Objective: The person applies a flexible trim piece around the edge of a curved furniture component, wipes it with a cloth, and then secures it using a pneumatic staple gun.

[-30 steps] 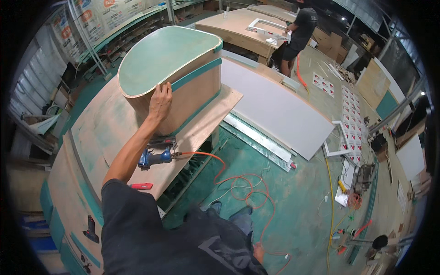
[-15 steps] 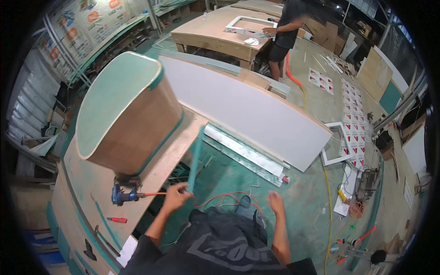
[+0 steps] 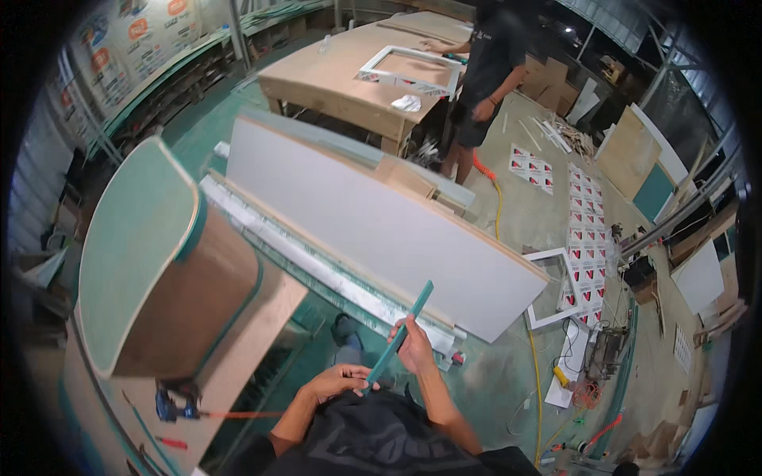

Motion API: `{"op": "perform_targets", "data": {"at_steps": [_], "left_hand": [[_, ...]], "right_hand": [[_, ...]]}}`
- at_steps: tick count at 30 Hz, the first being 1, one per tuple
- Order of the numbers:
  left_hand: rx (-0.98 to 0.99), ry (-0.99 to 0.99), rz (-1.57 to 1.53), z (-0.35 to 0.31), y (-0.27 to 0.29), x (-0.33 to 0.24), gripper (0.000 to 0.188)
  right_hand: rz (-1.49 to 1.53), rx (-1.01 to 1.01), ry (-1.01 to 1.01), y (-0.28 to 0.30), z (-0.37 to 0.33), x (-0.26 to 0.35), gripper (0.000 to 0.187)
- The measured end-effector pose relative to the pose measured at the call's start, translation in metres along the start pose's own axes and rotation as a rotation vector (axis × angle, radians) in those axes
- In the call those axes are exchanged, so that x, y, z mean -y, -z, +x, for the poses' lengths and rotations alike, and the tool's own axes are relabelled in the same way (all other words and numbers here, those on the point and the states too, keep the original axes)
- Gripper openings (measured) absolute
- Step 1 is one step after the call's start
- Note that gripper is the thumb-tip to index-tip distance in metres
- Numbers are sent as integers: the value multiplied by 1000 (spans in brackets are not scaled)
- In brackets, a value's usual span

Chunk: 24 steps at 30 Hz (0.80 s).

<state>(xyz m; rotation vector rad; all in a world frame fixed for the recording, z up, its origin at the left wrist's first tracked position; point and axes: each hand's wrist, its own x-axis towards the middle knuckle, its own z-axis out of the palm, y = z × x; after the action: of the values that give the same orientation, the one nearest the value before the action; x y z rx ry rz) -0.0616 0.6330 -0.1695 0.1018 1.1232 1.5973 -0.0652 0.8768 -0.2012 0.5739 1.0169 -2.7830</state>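
A narrow flat green strip (image 3: pixel 390 354) lies slantwise in front of my body, its far end pointing up and to the right. Around its middle, my right hand (image 3: pixel 416 351) is closed with bent fingers. My left hand (image 3: pixel 337 383) pinches the near end close to my dark shirt. To the left, a curved wooden piece with a green face and teal edging (image 3: pixel 178 297) stands on the workbench (image 3: pixel 255 325). A blue power tool (image 3: pixel 176 401) with an orange hose rests beside it on the bench. A small red-handled tool (image 3: pixel 171 443) lies nearer.
A long white panel (image 3: pixel 373 230) stands on edge ahead, with wrapped long strips (image 3: pixel 305 258) along its foot. Beyond it, a co-worker (image 3: pixel 488 79) stands by a table (image 3: pixel 333 79) bearing a white frame (image 3: pixel 413 69). Another white frame (image 3: pixel 553 289) and a yellow hose (image 3: pixel 533 373) are at right.
My right hand, which was apart from the strip, has come in and taken hold of it. The strip has moved right, nearer my body. The co-worker stands more upright.
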Motion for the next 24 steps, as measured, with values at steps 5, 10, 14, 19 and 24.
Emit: {"op": "perform_targets", "data": {"at_steps": [5,10,14,19,24], "left_hand": [[11,32,43,78,72,-78,42],[-153,-90,-7,125,98,-209,47],[-327,-160,-272,157,138,-260,45],[-532,-115,-445,176,207,-266,40],[-897,-250,-503,156,245,-269,44]], "right_hand": [[-4,-12,37,-45,94,44,42],[-318,89,-33,-107,178,79,48],[-494,129,-44,-126,253,78,40],[-898,176,-133,-102,348,104,41],[-1433,4,48,-28,526,174,52]]}}
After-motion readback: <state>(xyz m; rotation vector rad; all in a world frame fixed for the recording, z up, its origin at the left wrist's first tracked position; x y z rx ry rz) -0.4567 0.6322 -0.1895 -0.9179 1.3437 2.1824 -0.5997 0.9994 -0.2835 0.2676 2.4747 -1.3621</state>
